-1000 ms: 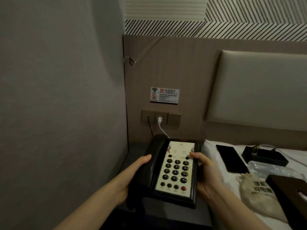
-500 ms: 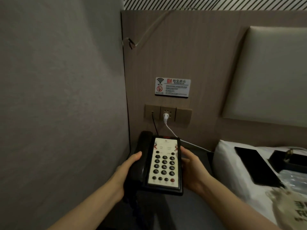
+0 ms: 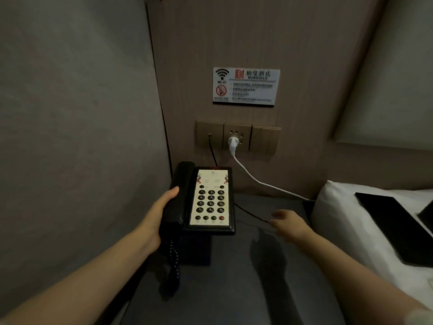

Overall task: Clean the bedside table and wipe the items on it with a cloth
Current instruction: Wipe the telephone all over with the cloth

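A black telephone (image 3: 210, 200) with a cream keypad panel stands at the back left of the dark bedside table (image 3: 246, 277), against the wall. My left hand (image 3: 159, 214) grips its handset side, thumb on top. Its coiled cord (image 3: 173, 263) hangs down in front. My right hand (image 3: 288, 222) hovers to the right of the phone, off it, blurred, fingers loosely bent and holding nothing. No cloth is in view.
A white plug and cable (image 3: 257, 181) run from the wall socket (image 3: 236, 138) across the table's back to the bed. A thin dark wire (image 3: 248, 211) leaves the phone. A white pillow (image 3: 339, 221) with a black flat item (image 3: 398, 228) lies right.
The phone has been set down at the table's back left corner. My right hand let go of it and drew away to the right; my left hand still holds the handset side.
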{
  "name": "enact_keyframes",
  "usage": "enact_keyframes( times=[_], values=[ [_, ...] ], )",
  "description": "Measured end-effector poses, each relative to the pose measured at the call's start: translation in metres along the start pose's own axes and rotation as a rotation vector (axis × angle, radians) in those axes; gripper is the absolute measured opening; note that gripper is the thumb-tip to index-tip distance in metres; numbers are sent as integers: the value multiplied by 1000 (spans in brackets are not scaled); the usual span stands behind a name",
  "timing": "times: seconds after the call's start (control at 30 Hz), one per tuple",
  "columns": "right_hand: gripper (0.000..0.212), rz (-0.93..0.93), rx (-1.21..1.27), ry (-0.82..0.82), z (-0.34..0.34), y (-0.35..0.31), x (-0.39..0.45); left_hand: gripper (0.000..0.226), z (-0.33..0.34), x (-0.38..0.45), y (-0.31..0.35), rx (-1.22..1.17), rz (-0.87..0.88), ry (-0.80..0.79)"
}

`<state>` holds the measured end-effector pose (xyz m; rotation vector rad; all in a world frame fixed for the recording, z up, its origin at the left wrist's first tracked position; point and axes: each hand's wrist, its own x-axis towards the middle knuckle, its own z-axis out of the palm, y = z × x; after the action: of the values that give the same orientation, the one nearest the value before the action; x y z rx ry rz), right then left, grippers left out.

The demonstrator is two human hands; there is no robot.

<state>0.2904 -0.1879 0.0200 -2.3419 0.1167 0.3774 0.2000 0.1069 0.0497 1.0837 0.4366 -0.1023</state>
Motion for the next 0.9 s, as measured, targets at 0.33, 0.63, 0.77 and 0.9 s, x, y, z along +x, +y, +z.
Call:
enact_keyframes(
  times=[0.33, 0.63, 0.77, 0.9],
  values=[
    [48, -90, -858, 42, -1, 45, 26, 40, -25, 36, -19, -32, 6, -28],
    [23, -207, -798, 448, -89, 3, 56, 40, -23, 37, -9, 28, -4, -79],
    [29, -375, -747, 531, -120, -38, 75, 49, -19, 35, -14, 40, -23, -86],
    [30, -421, -680, 611, -116, -61, 87, 49, -9, 37, -17, 38, -17, -107]
  ],
)
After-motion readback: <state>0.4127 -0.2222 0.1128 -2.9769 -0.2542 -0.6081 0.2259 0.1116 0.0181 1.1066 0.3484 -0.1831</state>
